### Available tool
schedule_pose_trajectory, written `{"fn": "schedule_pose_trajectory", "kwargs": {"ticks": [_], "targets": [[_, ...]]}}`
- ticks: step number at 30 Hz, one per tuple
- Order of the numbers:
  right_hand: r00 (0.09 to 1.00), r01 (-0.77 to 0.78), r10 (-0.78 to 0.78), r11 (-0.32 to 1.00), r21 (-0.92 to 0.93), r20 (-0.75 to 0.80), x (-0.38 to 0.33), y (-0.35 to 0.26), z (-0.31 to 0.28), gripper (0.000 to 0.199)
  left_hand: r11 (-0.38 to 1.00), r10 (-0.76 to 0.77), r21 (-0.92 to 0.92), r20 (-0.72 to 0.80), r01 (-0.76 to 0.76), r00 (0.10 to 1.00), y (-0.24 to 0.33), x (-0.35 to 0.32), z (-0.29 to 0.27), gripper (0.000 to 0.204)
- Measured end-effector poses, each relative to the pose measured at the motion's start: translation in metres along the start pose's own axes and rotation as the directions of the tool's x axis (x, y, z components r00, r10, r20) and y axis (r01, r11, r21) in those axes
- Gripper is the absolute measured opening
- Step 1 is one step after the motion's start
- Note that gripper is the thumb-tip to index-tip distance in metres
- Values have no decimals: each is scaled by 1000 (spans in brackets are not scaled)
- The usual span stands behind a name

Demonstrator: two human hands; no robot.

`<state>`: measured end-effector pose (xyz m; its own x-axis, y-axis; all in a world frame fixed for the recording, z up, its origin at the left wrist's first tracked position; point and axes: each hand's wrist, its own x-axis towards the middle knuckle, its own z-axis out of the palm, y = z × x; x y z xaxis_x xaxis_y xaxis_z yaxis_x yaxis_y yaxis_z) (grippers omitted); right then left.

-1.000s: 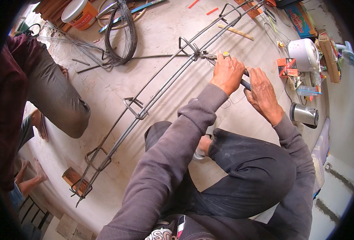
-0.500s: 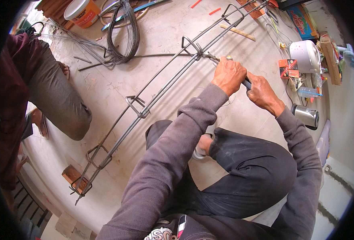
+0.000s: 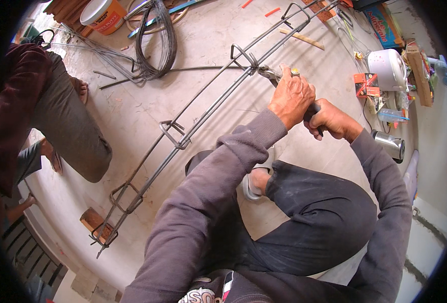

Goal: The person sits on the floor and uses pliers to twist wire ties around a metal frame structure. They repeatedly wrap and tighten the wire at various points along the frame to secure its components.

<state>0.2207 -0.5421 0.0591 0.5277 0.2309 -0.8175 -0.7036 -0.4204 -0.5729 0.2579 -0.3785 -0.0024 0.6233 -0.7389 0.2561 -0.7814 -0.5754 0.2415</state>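
A long steel rebar cage (image 3: 197,123) with bent stirrups stretches diagonally across the floor in front of me. At one of its stirrup joints (image 3: 254,66) sit the jaws of a pair of dark pincers (image 3: 269,74). My left hand (image 3: 291,98), with a ring on one finger, is closed around the pincers near the jaws. Farther down, my right hand (image 3: 330,120) grips the dark handle end. Both hands hide much of the tool, and any tie wire in the jaws is too small to make out.
A coil of thin wire (image 3: 170,48) and loose rods lie beyond the cage, near a white-orange bucket (image 3: 104,16). A brick (image 3: 95,225) is under the cage's near end. Another person's bent knee (image 3: 94,159) is at left. A rice cooker (image 3: 386,69) and steel tumbler (image 3: 389,146) stand at right.
My right hand has dropped slightly and turned, showing its curled fingers. My left hand has shifted a little, and the pincers' jaws show more. The other person's leg has moved slightly.
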Motion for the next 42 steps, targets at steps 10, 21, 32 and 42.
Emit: {"fn": "schedule_pose_trajectory", "kwargs": {"ticks": [10, 21, 32, 42], "targets": [[998, -70, 70, 994, 83, 4, -17, -25, -5, 42, 999, 34, -23, -82, -36, 996, -8, -4, 9, 25], [583, -264, -743, 210, -941, -329, -1, 24, 33, 47, 992, -97, -81, -34, 94, 995, 3, 14, 22, 16], [691, 335, -706, 503, -796, -155, 25, 64, -8, 27, 998, 51, -37, 62, -49, 997, 53, -8, -46, 26], [957, 287, -282, 955, 76, -73, 19, 53, 21, 12, 912, -182, -410, -344, 27, 921, 32, -81, -35, 57]]}}
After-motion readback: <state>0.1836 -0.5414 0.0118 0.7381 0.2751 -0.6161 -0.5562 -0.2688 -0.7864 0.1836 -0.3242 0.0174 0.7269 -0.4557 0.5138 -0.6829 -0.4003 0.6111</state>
